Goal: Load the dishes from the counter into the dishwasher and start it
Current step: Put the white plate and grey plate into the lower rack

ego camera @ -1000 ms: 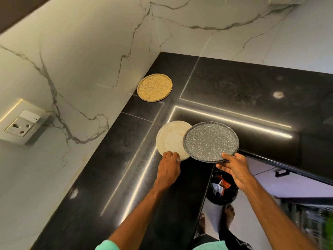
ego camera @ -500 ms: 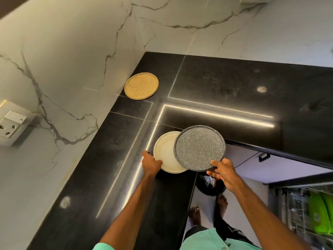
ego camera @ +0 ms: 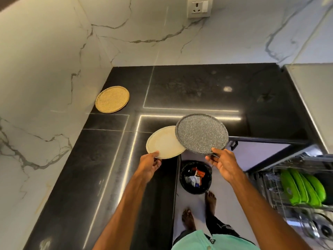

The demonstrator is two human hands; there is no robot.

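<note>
My left hand (ego camera: 150, 164) grips the near rim of a cream plate (ego camera: 163, 143), held just above the black counter's (ego camera: 100, 177) inner edge. My right hand (ego camera: 223, 164) pinches the near rim of a grey speckled plate (ego camera: 201, 133), whose left side overlaps the cream plate from above. A tan speckled plate (ego camera: 112, 99) lies flat on the counter by the left marble wall. The open dishwasher rack (ego camera: 281, 192) at the lower right holds several green plates (ego camera: 302, 189) standing on edge.
A black bin (ego camera: 195, 176) with wrappers stands on the floor below the plates, near my bare feet (ego camera: 188, 220). Marble walls close the counter at left and back, with a socket (ego camera: 198, 7) on the back wall. A grey panel (ego camera: 315, 98) rises at the right.
Both plates have come off the counter and toward me, over its edge. My left hand moved from the cream plate's left side to its near rim. The view swung right, showing more dishwasher rack.
</note>
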